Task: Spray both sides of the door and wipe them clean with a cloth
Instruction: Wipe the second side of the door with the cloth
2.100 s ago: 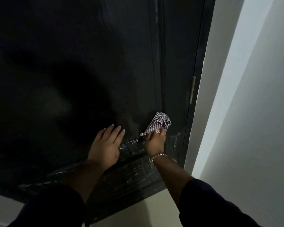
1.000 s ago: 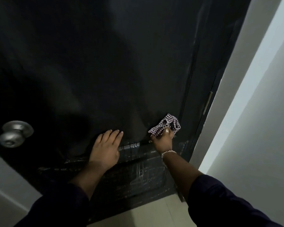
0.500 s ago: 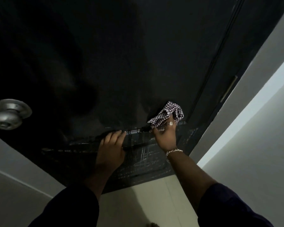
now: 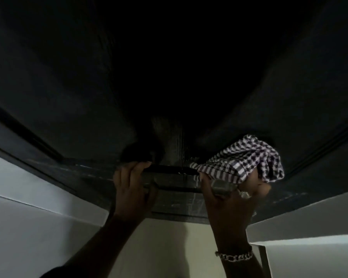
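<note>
A black panelled door (image 4: 88, 87) fills the upper view, seen steeply from above, with pale streaks along its bottom rail. My right hand (image 4: 229, 199) grips a bunched checked cloth (image 4: 249, 159) and holds it against the low right part of the door, near the moulding ledge. My left hand (image 4: 132, 189) rests on the bottom rail to the left of it, fingertips bent over the ledge of the moulding. No spray bottle is in view.
Pale floor tile (image 4: 165, 247) shows under the door between my forearms. Light grey walls stand at the lower left (image 4: 28, 227) and lower right (image 4: 309, 247). The door frame's edge (image 4: 329, 149) runs up the right side.
The camera has dropped closer and lower toward the door's bottom; the knob has left the view. Both hands stay on the bottom rail, the cloth still near the right moulding.
</note>
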